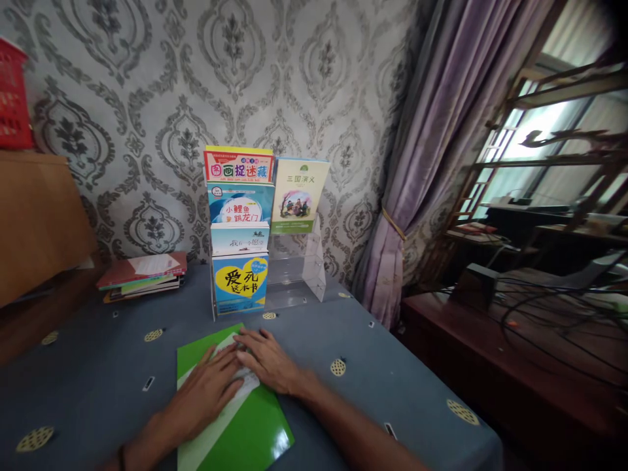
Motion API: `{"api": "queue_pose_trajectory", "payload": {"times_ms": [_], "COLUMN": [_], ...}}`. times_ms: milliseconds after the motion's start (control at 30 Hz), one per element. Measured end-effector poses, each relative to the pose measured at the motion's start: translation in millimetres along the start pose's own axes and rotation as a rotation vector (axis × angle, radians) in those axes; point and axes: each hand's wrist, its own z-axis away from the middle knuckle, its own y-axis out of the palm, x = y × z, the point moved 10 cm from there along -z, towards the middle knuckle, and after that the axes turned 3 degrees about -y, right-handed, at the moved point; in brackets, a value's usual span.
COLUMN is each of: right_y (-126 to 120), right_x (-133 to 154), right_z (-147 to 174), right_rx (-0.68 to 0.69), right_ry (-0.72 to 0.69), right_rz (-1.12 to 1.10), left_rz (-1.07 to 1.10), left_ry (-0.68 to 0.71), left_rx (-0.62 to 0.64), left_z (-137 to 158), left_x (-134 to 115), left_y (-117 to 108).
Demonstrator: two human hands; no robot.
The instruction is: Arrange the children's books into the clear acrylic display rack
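A glossy green book (260, 425) with a pale diagonal band lies on the table in front of me. My left hand (209, 391) rests flat on its cover, fingers stretched towards the upper right. From the right, my right hand (269, 361) lies on the upper part of the book, its fingers meeting those of the left. Under the hands shows a whitish patch (251, 381); whether it is a cloth, paper or part of the cover I cannot tell. Behind the book stands a clear display rack (314, 261) with several books upright in its left column.
A cream book (299, 196) fills the top right slot of the rack. To the left lies a stack of books (142, 275). The blue patterned tablecloth (343, 405) covers the table. A purple curtain (417, 150) and a dark red cabinet (490, 347) with cables stand at right.
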Motion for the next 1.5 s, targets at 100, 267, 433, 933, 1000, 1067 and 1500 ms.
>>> {"api": "queue_pose_trajectory", "payload": {"times_ms": [100,267,433,933,1000,1067,1500], "right_y": [0.3,-0.4,-1.4,2.6,1.0,-1.0,-0.7], "right_x": [-2.3,-3.3,-0.3,-5.2,-6.0,-6.6,-3.6], "right_z": [-0.4,-0.5,-0.6,-2.2,-1.9,-1.4,-0.8], "right_rx": [-0.022,-0.031,-0.03,-0.014,-0.023,-0.035,-0.029], "right_ry": [-0.006,-0.005,-0.015,0.003,0.008,0.017,0.014], "right_rz": [0.005,0.008,0.004,-0.012,-0.012,-0.013,-0.026], "left_rz": [0.026,0.043,0.1,0.083,0.056,0.023,0.018], "left_ry": [0.008,0.066,0.103,-0.018,-0.055,-0.07,0.057], "left_rx": [0.026,0.121,0.168,0.224,0.242,0.247,0.153], "left_z": [-1.2,-9.2,-15.2,-25.7,-27.3,-28.9,-26.0], "left_x": [4.9,-3.2,5.4,8.5,7.8,5.5,1.6], "left_y": [-4.3,-10.8,-18.7,-13.1,-13.0,-14.2,-15.7]}}
